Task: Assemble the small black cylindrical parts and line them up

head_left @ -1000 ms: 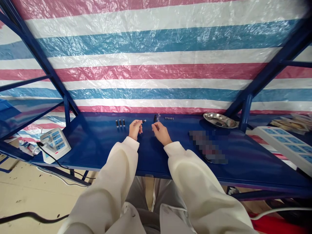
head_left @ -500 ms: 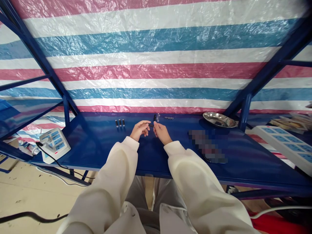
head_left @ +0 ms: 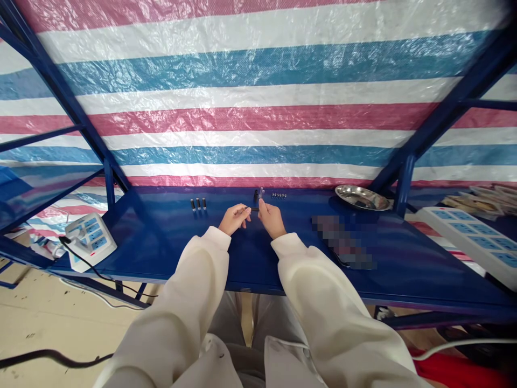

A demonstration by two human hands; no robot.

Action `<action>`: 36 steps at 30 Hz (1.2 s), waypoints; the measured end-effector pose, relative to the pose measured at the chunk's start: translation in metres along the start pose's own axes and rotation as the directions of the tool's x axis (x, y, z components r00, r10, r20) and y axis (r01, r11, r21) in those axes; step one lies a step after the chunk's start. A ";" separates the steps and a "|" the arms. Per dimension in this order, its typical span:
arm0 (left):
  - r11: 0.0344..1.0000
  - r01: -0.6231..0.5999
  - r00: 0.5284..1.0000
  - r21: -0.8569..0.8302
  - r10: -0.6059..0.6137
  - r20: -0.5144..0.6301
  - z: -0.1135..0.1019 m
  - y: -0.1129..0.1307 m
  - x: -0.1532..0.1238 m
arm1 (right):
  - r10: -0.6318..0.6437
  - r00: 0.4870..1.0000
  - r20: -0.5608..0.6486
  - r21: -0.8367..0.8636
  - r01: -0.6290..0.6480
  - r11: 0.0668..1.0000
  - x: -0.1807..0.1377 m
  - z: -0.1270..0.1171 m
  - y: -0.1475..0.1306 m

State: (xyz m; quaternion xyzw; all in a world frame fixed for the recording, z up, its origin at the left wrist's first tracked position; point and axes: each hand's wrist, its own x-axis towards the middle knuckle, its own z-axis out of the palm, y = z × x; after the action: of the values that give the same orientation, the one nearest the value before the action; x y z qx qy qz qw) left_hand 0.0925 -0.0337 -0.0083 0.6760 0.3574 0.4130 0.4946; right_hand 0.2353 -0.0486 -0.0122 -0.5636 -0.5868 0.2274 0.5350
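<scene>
Both of my hands meet over the middle of a blue metal shelf (head_left: 161, 242). My left hand (head_left: 233, 219) pinches a small dark pen-like part, its tip pointing right. My right hand (head_left: 271, 217) pinches the other end of the same small piece, fingers closed. Just behind my hands stand a small dark piece and a clear tube (head_left: 258, 194). Three short dark cylinders (head_left: 198, 204) stand upright in a row to the left. A row of several tiny metal pieces (head_left: 279, 195) lies to the right of the tube.
A steel dish (head_left: 362, 198) sits at the back right beside a blue upright post (head_left: 405, 180). White power strips lie at the left (head_left: 89, 240) and right (head_left: 464, 237). A striped tarpaulin (head_left: 258, 97) closes the back. A blurred-out patch (head_left: 343, 242) lies right of my hands.
My hands were apart, the left one holding the small dark part alone; they have come together and now both pinch it.
</scene>
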 end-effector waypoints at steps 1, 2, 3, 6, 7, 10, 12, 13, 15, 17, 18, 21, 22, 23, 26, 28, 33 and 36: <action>1.000 0.002 1.000 0.000 -0.002 -0.002 0.000 0.001 0.000 | -0.001 1.000 0.006 -0.002 0.001 1.000 0.000 0.000 0.000; 1.000 0.005 1.000 -0.003 -0.005 -0.007 0.000 0.002 0.000 | -0.001 1.000 0.011 -0.004 0.001 1.000 0.000 0.000 0.000; 1.000 0.010 1.000 -0.009 -0.010 -0.014 0.000 0.002 0.000 | 0.000 1.000 0.014 -0.005 0.000 1.000 0.000 0.001 0.000; 0.998 0.030 0.999 -0.050 -0.032 -0.034 0.000 0.003 0.000 | 0.000 1.000 0.022 0.002 0.000 1.000 -0.001 0.001 -0.002; 0.997 0.039 0.998 -0.067 -0.042 -0.038 0.000 0.003 0.000 | -0.001 1.000 0.026 0.004 0.001 1.000 -0.001 0.001 -0.002; 0.993 0.060 0.997 -0.105 -0.065 -0.050 0.000 0.004 0.000 | -0.009 0.999 0.033 0.008 0.009 1.000 -0.001 0.001 -0.003; 0.991 0.069 0.995 -0.118 -0.076 -0.061 0.000 0.005 0.000 | -0.009 0.999 0.040 0.010 0.009 1.000 -0.001 0.001 -0.003; 0.990 0.072 0.995 -0.125 -0.081 -0.066 0.000 0.005 0.000 | -0.008 0.999 0.045 0.010 0.008 1.000 -0.001 0.001 -0.003; 0.986 0.082 0.993 -0.145 -0.093 -0.073 0.000 0.004 0.001 | -0.007 0.999 0.052 0.008 0.007 1.000 -0.001 0.001 -0.003; 0.981 0.093 0.991 -0.168 -0.107 -0.076 -0.001 0.004 0.001 | -0.009 0.998 0.056 0.008 0.008 1.000 -0.002 0.001 -0.004; 0.979 0.100 0.990 -0.178 -0.115 -0.079 -0.001 0.004 0.001 | -0.011 0.998 0.057 0.009 0.010 1.000 -0.002 0.001 -0.004; 0.974 0.109 0.987 -0.199 -0.130 -0.097 -0.001 0.003 0.001 | -0.020 0.998 0.060 0.009 0.019 1.000 -0.003 0.001 -0.005; 0.973 0.108 0.986 -0.203 -0.132 -0.105 -0.001 0.003 0.002 | -0.023 0.998 0.060 0.008 0.022 1.000 -0.003 0.001 -0.006; 0.972 0.108 0.985 -0.207 -0.133 -0.113 -0.001 0.003 0.002 | -0.024 0.998 0.059 0.007 0.023 1.000 -0.003 0.001 -0.005; 0.970 0.109 0.982 -0.218 -0.140 -0.130 -0.002 0.002 0.003 | -0.023 0.998 0.052 0.012 0.022 1.000 -0.003 0.001 -0.004; 0.969 0.107 0.978 -0.224 -0.143 -0.151 -0.003 0.000 0.003 | -0.020 0.998 0.051 0.021 0.019 1.000 -0.003 0.000 -0.003; 0.975 0.088 0.958 -0.205 -0.139 -0.249 -0.005 -0.003 0.005 | -0.014 0.996 0.086 0.033 0.011 0.999 0.000 0.001 0.003; 0.982 0.076 0.942 -0.175 -0.128 -0.309 -0.005 -0.003 0.006 | -0.027 0.994 0.103 0.045 0.022 0.999 0.001 0.002 0.006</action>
State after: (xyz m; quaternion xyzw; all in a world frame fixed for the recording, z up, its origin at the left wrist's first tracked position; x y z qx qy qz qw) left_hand 0.0897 -0.0259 -0.0096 0.5388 0.4329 0.5179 0.5041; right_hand 0.2361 -0.0453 -0.0177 -0.5319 -0.6156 0.2625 0.5188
